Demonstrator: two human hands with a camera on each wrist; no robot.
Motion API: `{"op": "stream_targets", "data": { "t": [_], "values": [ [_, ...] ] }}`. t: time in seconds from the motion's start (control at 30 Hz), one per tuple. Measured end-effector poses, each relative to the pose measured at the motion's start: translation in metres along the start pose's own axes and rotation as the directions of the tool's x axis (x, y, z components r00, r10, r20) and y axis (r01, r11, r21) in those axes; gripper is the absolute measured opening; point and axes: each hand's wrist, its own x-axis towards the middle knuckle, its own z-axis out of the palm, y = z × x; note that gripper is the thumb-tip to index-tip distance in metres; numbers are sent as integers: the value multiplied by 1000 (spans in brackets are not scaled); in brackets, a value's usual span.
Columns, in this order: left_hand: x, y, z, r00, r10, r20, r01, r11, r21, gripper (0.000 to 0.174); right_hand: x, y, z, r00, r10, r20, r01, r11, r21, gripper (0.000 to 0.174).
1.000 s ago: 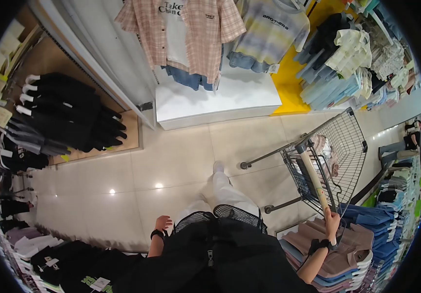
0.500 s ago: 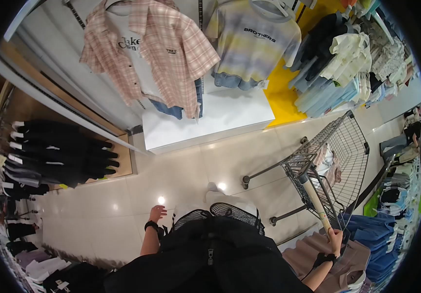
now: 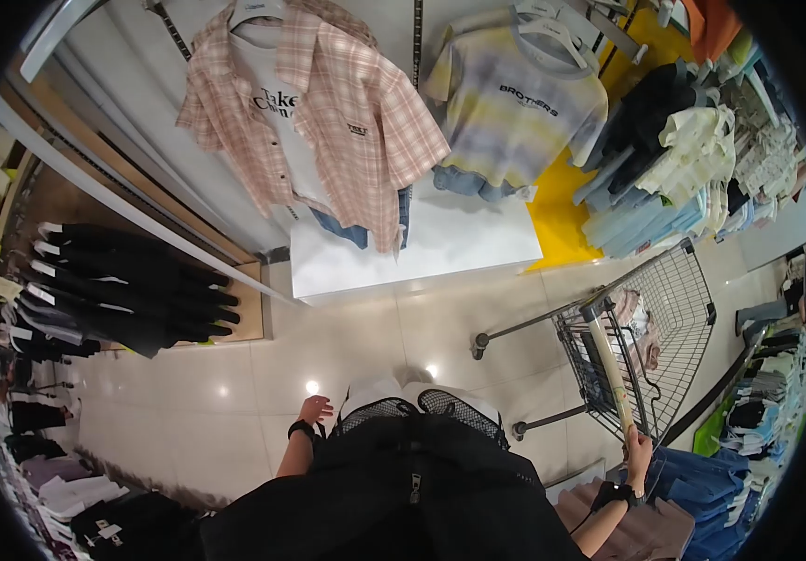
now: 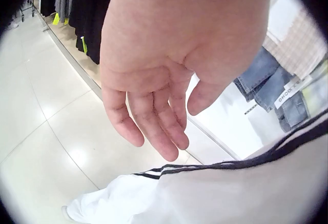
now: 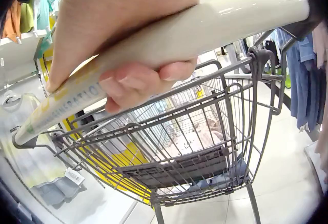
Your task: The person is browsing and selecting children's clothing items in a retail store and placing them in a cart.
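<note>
My right hand (image 3: 639, 459) grips the cream handle (image 5: 220, 21) of a wire shopping cart (image 3: 669, 313), with fingers curled under the bar in the right wrist view. Inside the basket lie folded clothes (image 3: 634, 327), pink plaid and white with dark lettering, plus a bluish piece low down. My left hand (image 4: 159, 70) hangs beside my hip, fingers loosely bent and nothing in them. Ahead on the wall hang a pink plaid shirt (image 3: 365, 122) over a white tee and a yellow and lilac tee (image 3: 543, 122) marked BROTHERS.
A white platform (image 3: 412, 252) stands below the hanging shirts. Racks of black clothes (image 3: 122, 280) are on the left. On the right are pale garments (image 3: 697, 154), and blue clothes (image 3: 702, 486) hang near the cart. Tiled floor (image 3: 178, 402) lies between them.
The head view has shifted, with the wall shirts first coming lower and larger into view, then sliding right. My right hand stays on the cart handle; the left still hangs at my side.
</note>
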Motion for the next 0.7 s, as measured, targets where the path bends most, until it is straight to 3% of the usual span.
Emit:
{"op": "stream_targets", "data": {
  "t": [0.07,0.33,0.37,0.53,0.63,0.7],
  "values": [
    [-1,-7,-6,998,60,-14,-60,998,-25,30,6,-11,6,999,-14,37,14,1000,1,51],
    [-30,-28,-19,994,52,-97,-60,995,-81,25,4,-46,25,985,-171,-15,164,961,-222,50],
    [-34,-36,-22,993,58,-103,-65,995,-70,24,3,-52,27,988,-146,-49,130,961,-242,52],
    [-61,-105,-62,995,7,-103,-24,986,-165,20,-7,-69,42,989,-137,-51,114,942,-316,58],
    [-80,-151,-83,994,-3,-112,-28,961,-276,22,-20,-76,59,970,-225,-96,180,922,-342,64],
    [-91,-183,-88,976,28,-218,-71,978,-196,22,-39,-92,68,975,-211,-63,179,927,-331,65]
  ]
}}
